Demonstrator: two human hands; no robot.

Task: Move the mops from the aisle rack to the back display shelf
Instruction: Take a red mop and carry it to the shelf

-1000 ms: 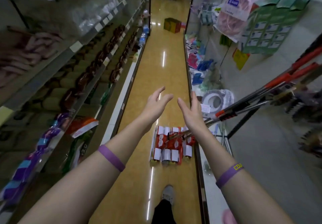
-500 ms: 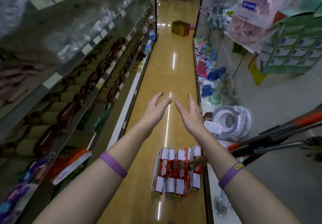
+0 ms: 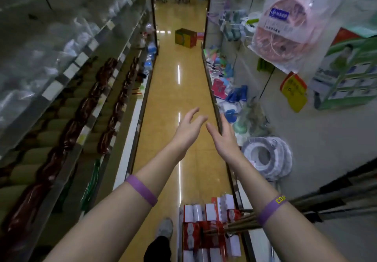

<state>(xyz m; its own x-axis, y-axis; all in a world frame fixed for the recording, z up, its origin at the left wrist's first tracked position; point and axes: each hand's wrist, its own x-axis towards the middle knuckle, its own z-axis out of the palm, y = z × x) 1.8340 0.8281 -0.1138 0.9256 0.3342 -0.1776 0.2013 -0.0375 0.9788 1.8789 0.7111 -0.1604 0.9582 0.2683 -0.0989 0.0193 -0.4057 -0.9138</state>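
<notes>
Both my arms reach forward over the shop aisle. My left hand [image 3: 188,128] is open with relaxed fingers and holds nothing. My right hand [image 3: 225,137] is open too, palm turned toward the left one, empty. Long mop handles [image 3: 326,202] lean out from the right-hand rack at the lower right, their dark poles passing behind my right forearm. Their thin ends [image 3: 238,224] stick out over the aisle. Neither hand touches them.
A stack of red-and-white boxed goods [image 3: 208,229] sits on the floor by my foot [image 3: 164,228]. A cardboard box [image 3: 185,37] lies farther down the aisle. Stocked shelves [image 3: 85,102] line the left; hanging goods and white rings [image 3: 267,157] fill the right wall.
The view has moved forward along the aisle; the mop handles have slid to the lower right edge. My foot has come back into view. Both hands stay open and empty.
</notes>
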